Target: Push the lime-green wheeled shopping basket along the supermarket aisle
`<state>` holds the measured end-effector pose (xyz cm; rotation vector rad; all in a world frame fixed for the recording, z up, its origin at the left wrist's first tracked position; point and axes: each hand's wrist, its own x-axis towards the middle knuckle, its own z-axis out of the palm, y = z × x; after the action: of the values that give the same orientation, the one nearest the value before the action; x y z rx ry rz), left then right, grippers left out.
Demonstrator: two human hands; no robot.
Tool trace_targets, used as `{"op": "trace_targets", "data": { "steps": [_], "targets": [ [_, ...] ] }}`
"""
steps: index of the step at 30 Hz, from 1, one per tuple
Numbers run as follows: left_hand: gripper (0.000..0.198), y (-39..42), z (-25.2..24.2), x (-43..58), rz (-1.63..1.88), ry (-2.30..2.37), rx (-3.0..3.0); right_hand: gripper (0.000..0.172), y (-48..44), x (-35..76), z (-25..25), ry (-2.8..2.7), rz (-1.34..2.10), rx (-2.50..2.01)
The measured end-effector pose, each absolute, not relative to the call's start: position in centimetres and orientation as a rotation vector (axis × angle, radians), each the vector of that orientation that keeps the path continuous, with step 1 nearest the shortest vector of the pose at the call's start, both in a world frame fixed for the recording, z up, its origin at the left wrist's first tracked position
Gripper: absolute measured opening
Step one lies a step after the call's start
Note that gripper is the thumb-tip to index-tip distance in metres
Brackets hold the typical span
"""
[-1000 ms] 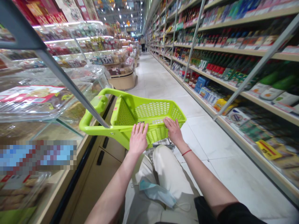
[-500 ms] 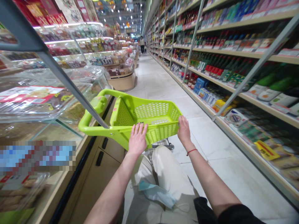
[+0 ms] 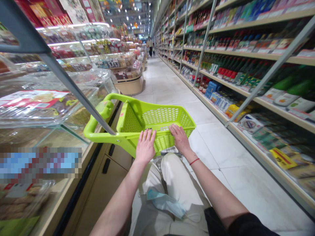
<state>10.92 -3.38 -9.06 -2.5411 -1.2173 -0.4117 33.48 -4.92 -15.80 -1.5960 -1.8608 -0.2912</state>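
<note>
A bright green shopping cart (image 3: 163, 141) with a perforated basket stands sideways in front of my knees. Inside, the basket shows nothing but its slotted floor and walls. My left hand (image 3: 145, 147) lies over the near rim, fingers bent across the edge into the basket. Farther right on that same rim, my right hand (image 3: 180, 139) hooks its fingers over the top; a red string is around its wrist. Both thumbs are mostly hidden. The cart's loop handle (image 3: 98, 136) points left. A light blue face mask (image 3: 166, 204) rests on my lap.
A glass-edged counter (image 3: 61, 134) with packaged food runs along the left. Tall shelves (image 3: 246, 88) of bottles and cans line the right. Between them the tiled aisle (image 3: 167, 78) stretches ahead, with a person (image 3: 150, 46) far off. A grey bar (image 3: 76, 88) slants across the left.
My right hand has moved left from the basket's far right corner to the middle of the near rim. My left hand and the cart have barely shifted.
</note>
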Motion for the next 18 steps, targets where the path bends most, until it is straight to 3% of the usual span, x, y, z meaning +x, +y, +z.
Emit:
{"op": "trace_targets", "data": {
  "steps": [5, 11, 18],
  "targets": [
    [0.074, -3.3, -9.1, 10.9, -0.417, -1.211, -2.56, 0.076, -5.4, 38.0, -17.0, -1.76, -0.312, -1.659],
    [0.073, -3.4, -8.9, 11.0, -0.41, -1.213, -2.555, 0.071, -5.4, 42.0, -18.5, -1.518, -0.276, -1.775],
    [0.074, -3.5, -8.9, 11.1, -0.401, -1.206, -2.552, 0.074, -4.8, 36.3, -17.8, -1.482, -0.34, -1.753]
  ]
}}
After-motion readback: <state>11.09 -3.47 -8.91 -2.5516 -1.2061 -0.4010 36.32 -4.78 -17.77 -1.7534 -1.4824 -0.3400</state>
